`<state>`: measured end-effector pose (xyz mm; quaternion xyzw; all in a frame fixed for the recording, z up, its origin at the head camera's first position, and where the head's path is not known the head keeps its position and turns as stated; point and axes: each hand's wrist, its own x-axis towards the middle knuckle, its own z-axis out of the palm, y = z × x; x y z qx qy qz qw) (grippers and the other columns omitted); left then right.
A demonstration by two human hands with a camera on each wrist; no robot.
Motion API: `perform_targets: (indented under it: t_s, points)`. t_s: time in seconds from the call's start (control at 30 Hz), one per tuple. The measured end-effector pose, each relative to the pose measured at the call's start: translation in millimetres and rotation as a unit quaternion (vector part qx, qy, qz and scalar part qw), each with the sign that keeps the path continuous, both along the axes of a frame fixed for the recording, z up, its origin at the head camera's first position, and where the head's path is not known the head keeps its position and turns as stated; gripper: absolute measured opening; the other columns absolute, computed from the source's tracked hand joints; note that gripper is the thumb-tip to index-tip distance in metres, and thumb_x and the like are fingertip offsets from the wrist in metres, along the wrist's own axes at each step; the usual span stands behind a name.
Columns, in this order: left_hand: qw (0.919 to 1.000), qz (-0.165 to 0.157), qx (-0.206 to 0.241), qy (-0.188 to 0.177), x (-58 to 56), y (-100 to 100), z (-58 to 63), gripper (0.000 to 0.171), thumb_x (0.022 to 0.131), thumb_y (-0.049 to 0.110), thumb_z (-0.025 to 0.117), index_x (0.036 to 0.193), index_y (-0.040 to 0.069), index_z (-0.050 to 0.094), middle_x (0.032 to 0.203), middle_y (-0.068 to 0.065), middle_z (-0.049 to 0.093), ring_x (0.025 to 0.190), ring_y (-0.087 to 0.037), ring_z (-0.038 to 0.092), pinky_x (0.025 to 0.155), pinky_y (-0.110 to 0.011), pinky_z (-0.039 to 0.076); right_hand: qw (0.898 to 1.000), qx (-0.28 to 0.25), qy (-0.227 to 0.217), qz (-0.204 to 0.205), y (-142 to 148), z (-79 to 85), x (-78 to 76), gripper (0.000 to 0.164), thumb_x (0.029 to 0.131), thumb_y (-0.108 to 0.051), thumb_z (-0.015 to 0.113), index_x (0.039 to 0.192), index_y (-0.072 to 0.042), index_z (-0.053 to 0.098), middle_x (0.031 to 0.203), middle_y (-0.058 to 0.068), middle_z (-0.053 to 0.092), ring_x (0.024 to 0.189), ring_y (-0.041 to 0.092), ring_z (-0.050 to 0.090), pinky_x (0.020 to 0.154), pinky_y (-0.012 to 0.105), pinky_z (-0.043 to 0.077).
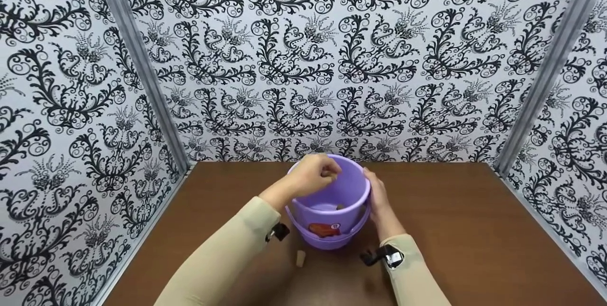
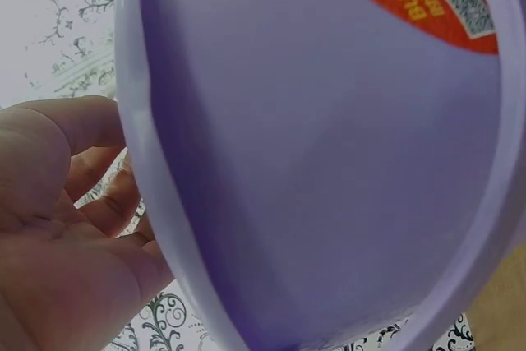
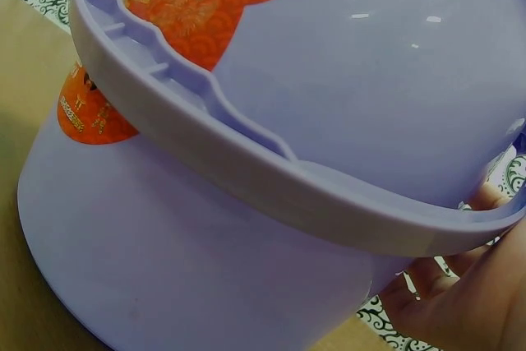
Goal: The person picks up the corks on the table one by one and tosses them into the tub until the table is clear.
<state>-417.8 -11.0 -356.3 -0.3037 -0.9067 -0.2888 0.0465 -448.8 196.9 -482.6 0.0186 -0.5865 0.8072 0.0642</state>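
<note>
A purple bucket (image 1: pixel 327 230) with a red label (image 1: pixel 324 229) stands at the middle of the table, its handle (image 3: pixel 271 191) hanging down across the front. My left hand (image 1: pixel 315 173) is over the bucket's mouth, fingers loosely curved, with nothing showing between them. The left wrist view has this hand (image 2: pixel 66 211) beside the rim, its fingertips partly hidden. My right hand (image 1: pixel 378 194) holds the bucket's right side near the rim; its fingers (image 3: pixel 423 285) curve along the outer wall. Inside, a small brownish piece (image 1: pixel 339 207) lies near the bottom.
A small tan, cork-like piece (image 1: pixel 300 258) lies on the brown table (image 1: pixel 455 230) in front of the bucket, between my forearms. Patterned walls (image 1: pixel 308 59) enclose the back and both sides of the table.
</note>
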Motion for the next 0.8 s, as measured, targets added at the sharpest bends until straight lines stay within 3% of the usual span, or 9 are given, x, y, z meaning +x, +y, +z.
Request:
perform_targets:
  t_s: [0.37,0.63,0.8]
  points:
    - [0.9998,-0.006,-0.019,-0.009,-7.8,3.3,0.5,0.027,0.094,0.003,0.07,0.118,0.009,0.079,0.116,-0.007,0.079,0.107,-0.02,0.074,0.093,-0.027,0.063,1.0,-0.02,-0.008,0.008,-1.2,0.2,0.0,0.041,0.11,-0.035,0.047,0.115,-0.007,0.076,0.097,0.004,0.074,0.09,0.019,0.068,0.082,0.033,0.057]
    - [0.9997,0.007,-0.021,-0.013,-8.8,2.7,-3.3,0.027,0.095,0.005,0.071,0.121,0.008,0.078,0.119,-0.007,0.079,0.111,-0.021,0.074,0.094,-0.029,0.063,1.0,-0.012,-0.011,0.006,0.5,0.3,0.3,0.046,0.11,-0.036,0.046,0.126,-0.003,0.073,0.105,0.008,0.076,0.096,0.024,0.069,0.089,0.038,0.057]
    - [0.9995,0.024,-0.022,0.001,-5.5,1.0,-3.9,0.035,0.092,0.003,0.072,0.125,0.013,0.076,0.125,-0.005,0.075,0.116,-0.022,0.071,0.101,-0.034,0.061,1.0,-0.016,-0.009,0.009,-0.6,1.9,0.6,0.047,0.11,-0.037,0.046,0.128,-0.003,0.073,0.108,0.009,0.076,0.1,0.027,0.07,0.092,0.041,0.058]
